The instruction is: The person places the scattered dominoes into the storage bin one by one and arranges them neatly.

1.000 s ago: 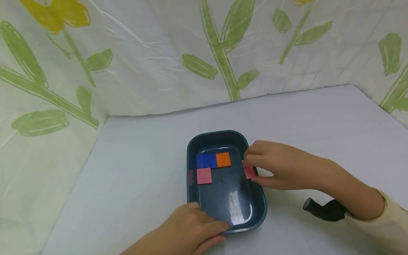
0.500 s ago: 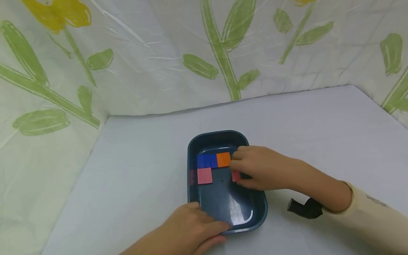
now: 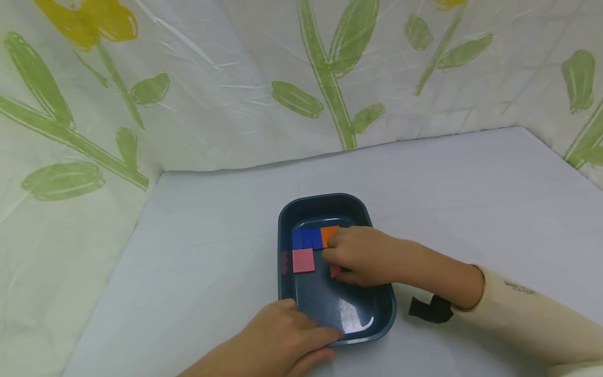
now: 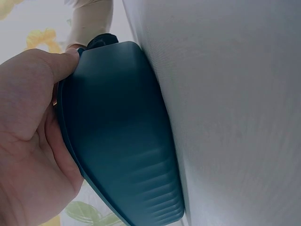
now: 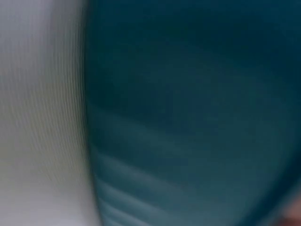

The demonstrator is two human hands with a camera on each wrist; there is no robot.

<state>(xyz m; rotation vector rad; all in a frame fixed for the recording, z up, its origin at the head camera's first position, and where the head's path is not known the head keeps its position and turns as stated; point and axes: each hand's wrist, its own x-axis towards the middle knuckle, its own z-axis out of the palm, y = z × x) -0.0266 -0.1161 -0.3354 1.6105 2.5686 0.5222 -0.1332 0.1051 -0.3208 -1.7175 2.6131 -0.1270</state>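
In the head view, a dark teal plastic tray (image 3: 320, 303) lies on the white table. My left hand (image 3: 278, 337) grips its near left rim; the left wrist view shows the thumb (image 4: 63, 66) outside the rim and fingers inside. Over the tray's right side, my right hand (image 3: 365, 256) pinches a pink tile (image 3: 335, 270), mostly hidden by the fingers. A pink square tile (image 3: 303, 260) lies flat to its left. Behind it sit blue tiles (image 3: 306, 238), with orange tiles (image 3: 328, 234) beside them, partly covered by the right hand.
A black strap piece (image 3: 431, 309) shows under the right wrist, beside a cream sleeve (image 3: 532, 314). White sheeting (image 3: 226, 104) painted with flowers hangs behind the table (image 3: 202, 251). The right wrist view is filled by the tray's outer wall (image 5: 188, 113) and is blurred.
My right hand has moved left from the tray's right wall with the pink tile, toward the lying pink tile. It now covers part of the orange tiles. My left hand has stayed put.
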